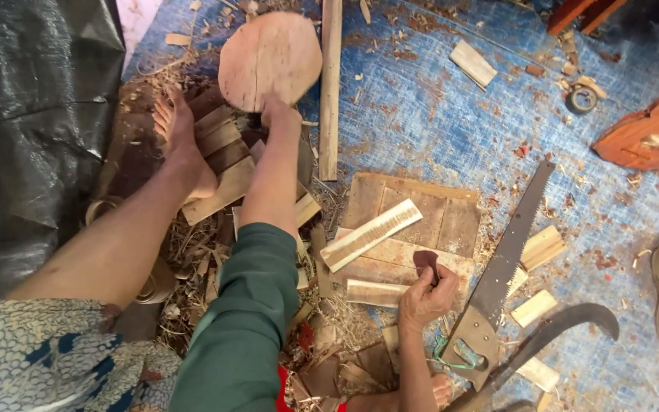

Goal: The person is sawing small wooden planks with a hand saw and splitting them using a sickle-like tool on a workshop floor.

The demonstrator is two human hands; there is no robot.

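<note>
Our left hand [280,114] grips the round disc's [270,59] near edge; our right hand [426,296] pinches a small dark piece [425,262]. The saw [501,271] lies idle just right of it, offcuts around; disc already rounded.

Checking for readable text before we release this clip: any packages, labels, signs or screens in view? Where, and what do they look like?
None in view: no package, label, sign or screen.
Only woodworking clutter lies on the blue woven mat.
The left hand grips the round pale wooden disc.
The right hand pinches a small dark brown chip.
A long-bladed handsaw with grey handle lies to its right.
</note>
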